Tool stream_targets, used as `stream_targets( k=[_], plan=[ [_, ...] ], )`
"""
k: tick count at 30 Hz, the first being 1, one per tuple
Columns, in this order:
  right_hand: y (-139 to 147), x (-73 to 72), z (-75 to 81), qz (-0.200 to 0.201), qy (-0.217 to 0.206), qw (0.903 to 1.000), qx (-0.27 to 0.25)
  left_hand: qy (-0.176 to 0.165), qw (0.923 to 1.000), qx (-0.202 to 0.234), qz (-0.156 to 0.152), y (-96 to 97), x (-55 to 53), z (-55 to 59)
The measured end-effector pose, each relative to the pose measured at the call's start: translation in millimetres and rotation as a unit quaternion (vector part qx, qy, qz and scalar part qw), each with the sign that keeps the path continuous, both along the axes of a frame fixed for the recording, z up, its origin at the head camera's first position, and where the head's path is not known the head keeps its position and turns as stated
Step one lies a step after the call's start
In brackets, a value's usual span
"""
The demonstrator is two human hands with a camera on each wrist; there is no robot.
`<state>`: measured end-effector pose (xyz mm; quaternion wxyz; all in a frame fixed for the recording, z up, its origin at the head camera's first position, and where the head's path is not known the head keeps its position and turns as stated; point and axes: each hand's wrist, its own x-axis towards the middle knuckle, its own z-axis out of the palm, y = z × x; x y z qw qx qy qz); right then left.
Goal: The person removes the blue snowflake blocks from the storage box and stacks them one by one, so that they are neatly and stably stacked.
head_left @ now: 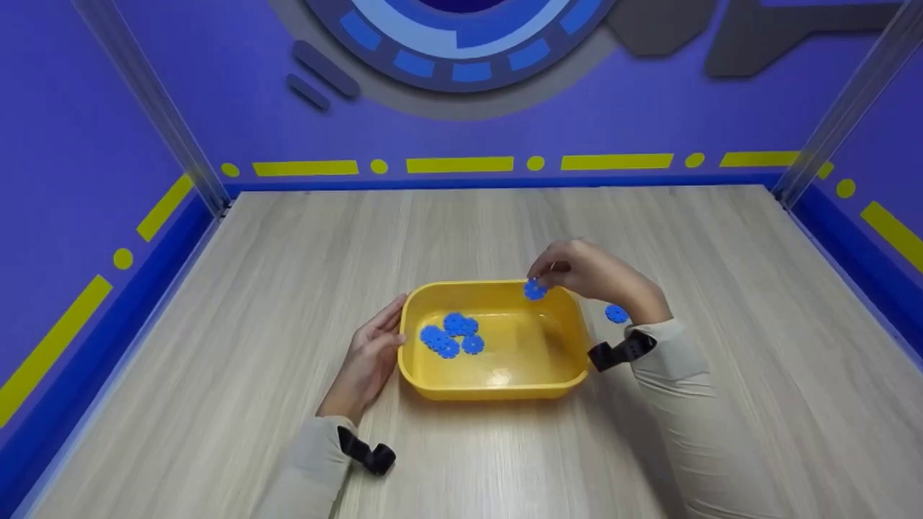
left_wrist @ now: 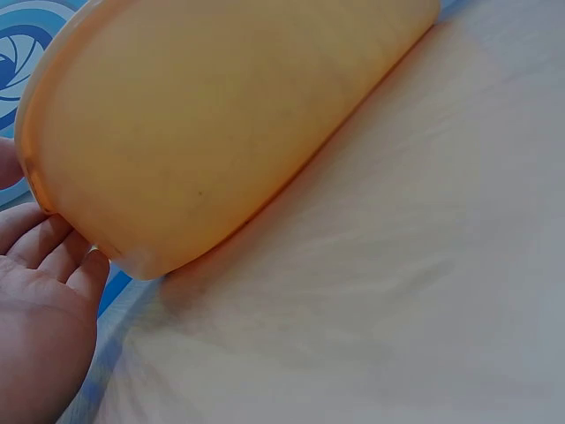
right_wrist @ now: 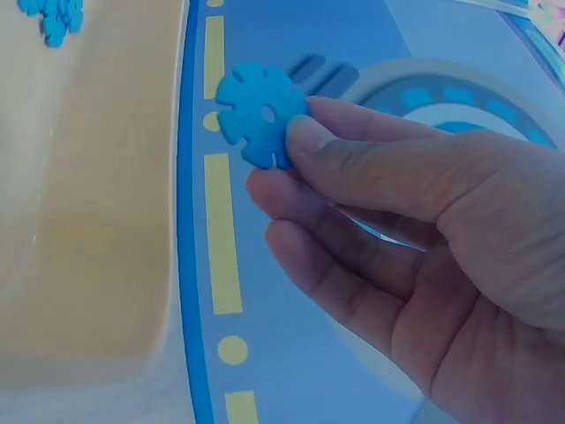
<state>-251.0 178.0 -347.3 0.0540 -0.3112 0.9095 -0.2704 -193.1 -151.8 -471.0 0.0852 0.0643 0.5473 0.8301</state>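
Note:
A yellow plastic tub (head_left: 497, 393) stands on the table, with several blue notched discs (head_left: 473, 344) lying in its left half. My left hand (head_left: 371, 357) holds the tub's left end, thumb at the rim and fingers against the outer wall; the left wrist view shows those fingertips (left_wrist: 75, 252) touching the tub (left_wrist: 212, 132). Above the tub's back right corner, my right hand (head_left: 595, 270) pinches one blue notched disc (head_left: 535, 290) between thumb and fingers. In the right wrist view this disc (right_wrist: 252, 110) shows a centre hole and slots round its edge.
Another blue disc (head_left: 616, 313) lies on the table right of the tub, close to my right wrist. Wood-grain tabletop (head_left: 324, 252) surrounds the tub. Blue panels with yellow marks (head_left: 461, 166) wall in the back and both sides.

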Motion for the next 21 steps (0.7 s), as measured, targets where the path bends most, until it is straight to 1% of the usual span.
stream_targets(
  k=[6,10,16,21],
  plan=[
    [17,3.1,-7.7,-0.033,0.028,0.9979,-0.049,0.000,1.0000,0.009,0.000,1.1,0.4,1.2],
    [27,6.2,-13.8,-0.053,0.042,0.9953,-0.069,0.002,1.0000,0.008,0.001,0.9,-0.2,0.4],
    [41,9.9,-23.6,-0.091,0.060,0.9914,-0.072,0.003,1.0000,0.002,0.002,0.4,-0.7,-0.7],
    [50,11.4,-31.3,-0.100,0.080,0.9882,-0.084,0.001,1.0000,0.005,0.002,0.2,-0.5,-1.3]
  ],
)
